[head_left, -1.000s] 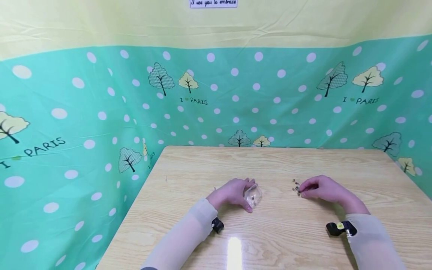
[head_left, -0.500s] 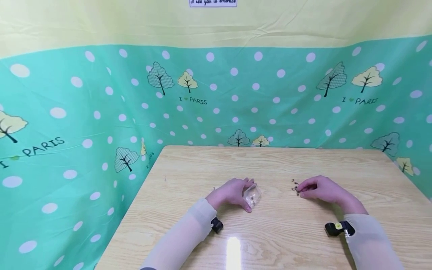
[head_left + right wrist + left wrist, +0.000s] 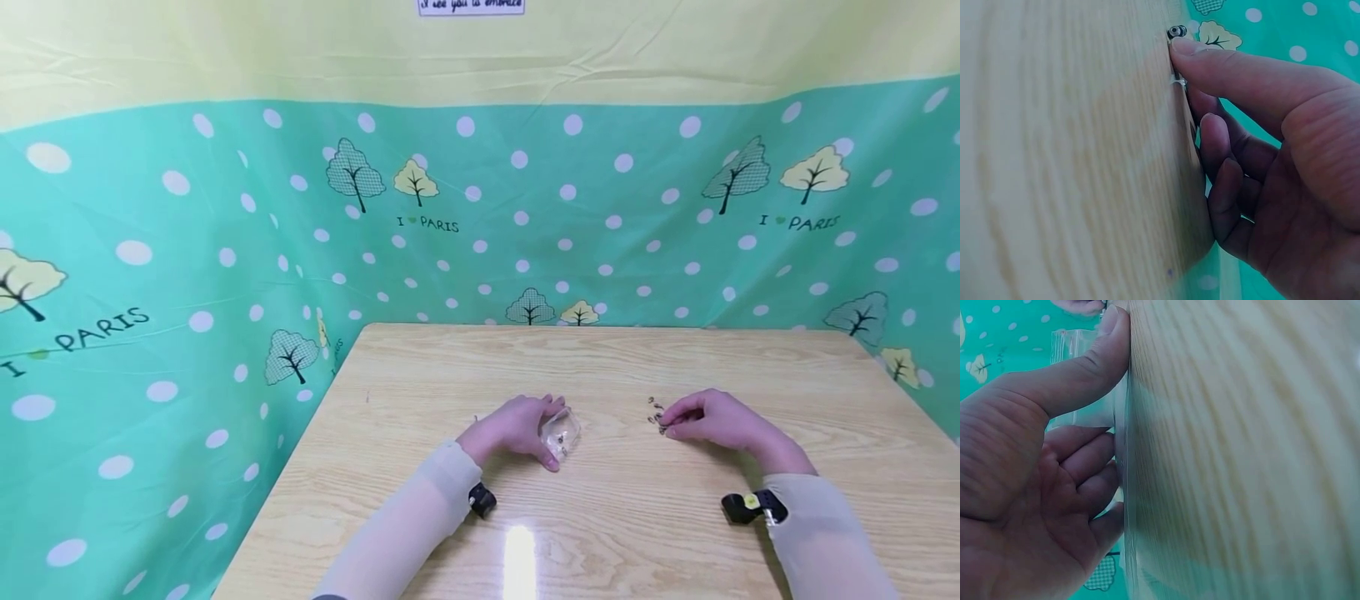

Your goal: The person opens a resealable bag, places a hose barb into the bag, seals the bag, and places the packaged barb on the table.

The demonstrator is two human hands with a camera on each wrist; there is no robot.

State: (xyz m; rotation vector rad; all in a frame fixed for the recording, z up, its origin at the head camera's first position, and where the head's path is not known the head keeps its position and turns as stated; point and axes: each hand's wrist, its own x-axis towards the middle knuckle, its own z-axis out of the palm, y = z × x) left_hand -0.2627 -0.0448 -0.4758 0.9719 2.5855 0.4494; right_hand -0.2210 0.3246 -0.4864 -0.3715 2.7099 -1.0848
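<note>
In the head view my left hand (image 3: 517,429) holds a small clear plastic container (image 3: 562,432) on the table, thumb on the near side and fingers on the far side. A few tiny metal pieces show inside it. The container's clear wall (image 3: 1088,415) appears between thumb and fingers in the left wrist view. My right hand (image 3: 712,418) rests low over a small cluster of dark metal pieces (image 3: 652,401), thumb and forefinger tips at its edge. One ring-like piece (image 3: 1177,31) lies just past the right thumb tip; whether the fingertips pinch a piece is unclear.
The light wood table (image 3: 600,517) runs back to a green dotted cloth (image 3: 570,217). A tiny dark item (image 3: 476,418) shows just behind my left wrist. Black cameras sit on both wrists, and light glares off the table's near part.
The view has shifted very slightly. Both hands stay in place, and the right fingertips make only slight movements at the metal pieces.
</note>
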